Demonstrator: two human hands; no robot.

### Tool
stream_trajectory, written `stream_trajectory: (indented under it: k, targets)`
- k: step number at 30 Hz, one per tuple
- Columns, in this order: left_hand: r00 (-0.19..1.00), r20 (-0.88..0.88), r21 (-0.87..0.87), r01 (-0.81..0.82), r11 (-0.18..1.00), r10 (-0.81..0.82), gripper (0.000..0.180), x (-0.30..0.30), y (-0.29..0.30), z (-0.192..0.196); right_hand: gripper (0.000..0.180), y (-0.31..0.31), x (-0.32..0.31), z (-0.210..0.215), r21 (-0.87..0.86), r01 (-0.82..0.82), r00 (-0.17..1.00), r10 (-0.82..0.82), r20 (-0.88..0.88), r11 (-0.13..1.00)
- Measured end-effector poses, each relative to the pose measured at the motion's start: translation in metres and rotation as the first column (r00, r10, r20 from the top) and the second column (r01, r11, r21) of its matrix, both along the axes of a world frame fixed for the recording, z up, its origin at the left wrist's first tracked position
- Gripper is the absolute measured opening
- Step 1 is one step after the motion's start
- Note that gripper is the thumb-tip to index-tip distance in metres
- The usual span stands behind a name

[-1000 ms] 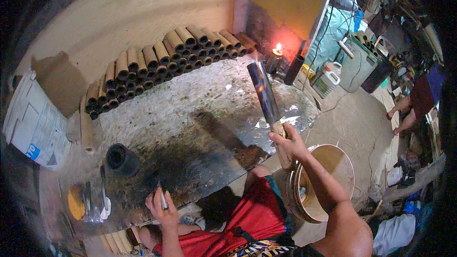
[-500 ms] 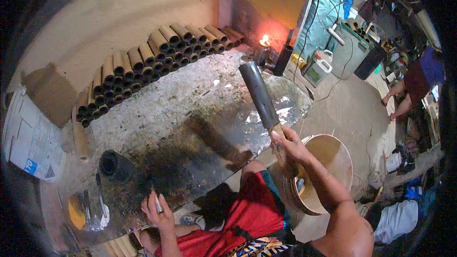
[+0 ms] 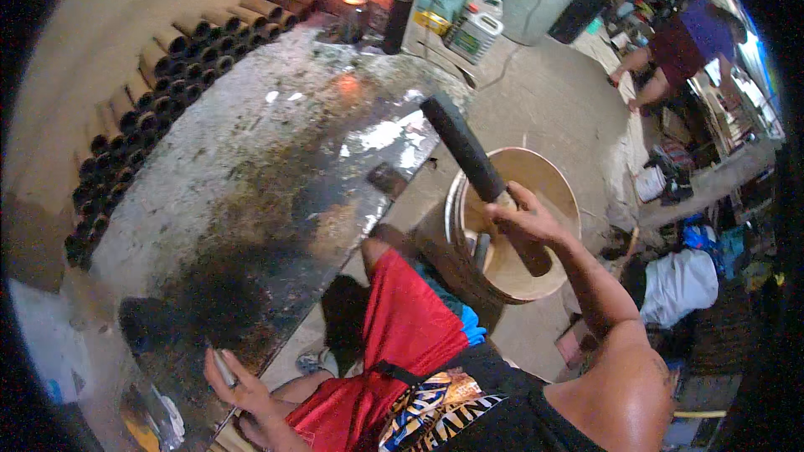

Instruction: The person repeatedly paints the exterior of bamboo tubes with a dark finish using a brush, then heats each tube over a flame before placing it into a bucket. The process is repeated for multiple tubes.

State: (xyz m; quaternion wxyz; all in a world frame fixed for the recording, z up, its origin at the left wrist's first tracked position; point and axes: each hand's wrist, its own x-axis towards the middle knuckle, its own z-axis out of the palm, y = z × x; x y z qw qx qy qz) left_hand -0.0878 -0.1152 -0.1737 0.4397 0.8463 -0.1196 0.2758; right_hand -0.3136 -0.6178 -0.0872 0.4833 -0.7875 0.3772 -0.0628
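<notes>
My right hand is closed around a long tube, dark along its upper length and bamboo-coloured at the lower end. The tube tilts, its dark end up and to the left, over the mouth of a pale bucket. Inside the bucket lies at least one dark-ended piece. Low over the near end of the dark-stained table, my left hand has its fingers closed on a small, slim, silvery tool whose kind I cannot make out. Near it on the table stands a short black cylinder.
Bamboo tubes are stacked along the wall. A lit lamp and a dark upright tube stand at the table's far end. Beyond are a white jug and a person bending at the far right.
The view has turned to the right. My right hand has brought the tube from beside the table edge to over the bucket. My left hand still grips the small silvery tool.
</notes>
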Motion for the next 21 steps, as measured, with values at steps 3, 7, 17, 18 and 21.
stream_trajectory:
  k: [3,7,17,18,21]
  targets:
    - [0.999,-0.032,0.049,-0.037,0.998,0.038,0.027,0.0,-0.002,0.003,0.044,-0.019,-0.067,0.005,0.212,0.03,1.0,-0.031,0.003,0.977]
    - [0.994,-0.098,-0.026,0.035,0.999,-0.037,0.032,0.013,-0.017,0.006,0.04,-0.026,-0.126,-0.013,0.214,0.242,0.969,-0.222,-0.113,0.946]
    - [0.989,-0.047,-0.03,0.142,0.989,-0.143,0.029,0.034,-0.063,0.038,0.048,-0.089,-0.133,-0.192,-0.064,-0.116,0.743,0.044,-0.668,0.991]
    - [0.99,0.005,-0.003,0.139,0.99,-0.139,0.027,0.027,-0.067,0.045,0.05,-0.094,-0.129,-0.216,-0.089,-0.16,0.657,0.039,-0.753,0.983]
    - [0.989,0.03,0.031,0.141,0.989,-0.142,0.027,0.016,-0.077,0.063,0.051,-0.094,-0.119,-0.26,-0.118,-0.354,0.663,0.16,-0.731,0.928]
